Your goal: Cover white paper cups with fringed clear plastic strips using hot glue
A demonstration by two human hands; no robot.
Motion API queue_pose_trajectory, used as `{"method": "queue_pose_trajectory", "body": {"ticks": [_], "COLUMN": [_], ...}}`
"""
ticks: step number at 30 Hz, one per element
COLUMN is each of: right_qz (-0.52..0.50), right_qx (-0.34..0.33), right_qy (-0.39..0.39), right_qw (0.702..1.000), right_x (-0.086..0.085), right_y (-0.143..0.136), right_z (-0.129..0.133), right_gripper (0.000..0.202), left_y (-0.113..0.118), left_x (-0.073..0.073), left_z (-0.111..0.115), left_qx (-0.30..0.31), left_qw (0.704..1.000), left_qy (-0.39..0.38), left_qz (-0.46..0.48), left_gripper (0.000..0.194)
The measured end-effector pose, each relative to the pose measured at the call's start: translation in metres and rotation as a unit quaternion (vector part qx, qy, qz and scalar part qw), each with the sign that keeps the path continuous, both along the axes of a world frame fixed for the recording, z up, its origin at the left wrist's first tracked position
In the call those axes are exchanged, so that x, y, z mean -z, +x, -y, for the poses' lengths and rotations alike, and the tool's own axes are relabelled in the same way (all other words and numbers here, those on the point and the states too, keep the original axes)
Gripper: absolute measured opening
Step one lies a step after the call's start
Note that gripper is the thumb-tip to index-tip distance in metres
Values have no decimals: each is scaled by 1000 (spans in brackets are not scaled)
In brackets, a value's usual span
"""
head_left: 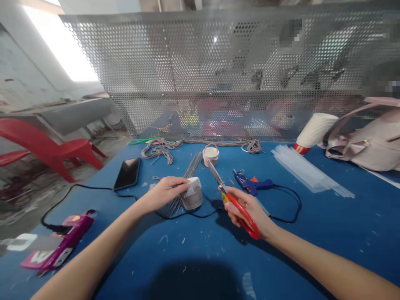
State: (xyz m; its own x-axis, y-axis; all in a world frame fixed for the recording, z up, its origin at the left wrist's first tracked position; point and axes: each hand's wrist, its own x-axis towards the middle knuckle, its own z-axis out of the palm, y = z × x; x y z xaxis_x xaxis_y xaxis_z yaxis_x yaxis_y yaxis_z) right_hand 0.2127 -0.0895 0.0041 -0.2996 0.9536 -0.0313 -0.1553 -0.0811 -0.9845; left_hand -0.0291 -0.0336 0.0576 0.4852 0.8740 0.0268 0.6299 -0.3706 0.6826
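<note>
My left hand (168,191) grips a small grey cup with a white upper band (193,196) by its rim. The cup tilts slightly, and I cannot tell whether its base touches the table. In my right hand (242,206) is a pair of scissors (239,208) with red handles, the blades pointing up and away to the left. Beyond the blade tips stands a small pale basket (210,156) with a thin handle. A bundle of thin grey wires or sticks (192,166) lies behind and partly under the left hand. Right of the scissors rests a blue hot glue gun (254,184).
On the blue table (200,254) lie a phone (127,173), a purple power strip (62,246), black cables, grey cord (161,150), translucent glue sticks (309,171), stacked paper cups (315,130) and a pale bag (371,137). A perforated metal panel (193,75) borders the far edge.
</note>
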Motion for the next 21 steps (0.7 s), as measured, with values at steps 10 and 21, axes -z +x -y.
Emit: {"method": "queue_pose_trajectory", "body": {"ticks": [10,21], "right_qz": [25,14], "right_qx": [5,-25], "right_qy": [1,-5], "right_qw": [1000,1000], "right_x": [5,13], "right_y": [1,4], "right_z": [-1,-1], "right_gripper": [44,36], "left_y": [-8,-6], "left_x": [-4,-5], "left_z": [0,-3], "left_qx": [51,46], "left_qw": [998,996], "left_qy": [-26,-82], "left_qz": [-17,-2], "left_gripper": [42,42]}}
